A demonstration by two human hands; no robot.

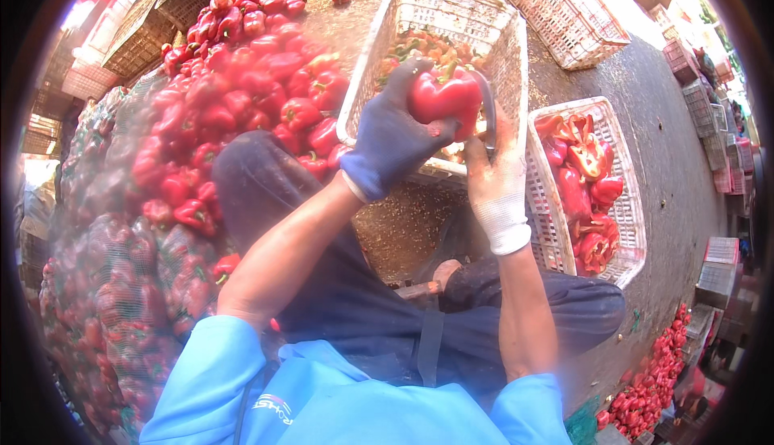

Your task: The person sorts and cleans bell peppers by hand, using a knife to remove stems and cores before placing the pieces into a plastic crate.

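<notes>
My left hand (385,137), in a dark blue glove, is closed around a whole red bell pepper (445,100). It holds the pepper above a white plastic crate (517,51), where green and orange pepper scraps (421,43) lie on the bottom. My right hand (497,191), in a whitish glove stained at the fingers, grips a knife with a curved metal blade (488,106). The blade stands against the pepper's right side; its handle is mostly hidden in my fingers. Cut, hollowed red peppers (592,159) fill much of a second white crate (635,227) to the right.
A big heap of red bell peppers (266,90) spreads on my left, beside green mesh sacks (129,300) full of peppers. Another white crate (564,14) stands beyond the first. More red peppers (649,380) lie at the lower right, near stacked crates (717,272).
</notes>
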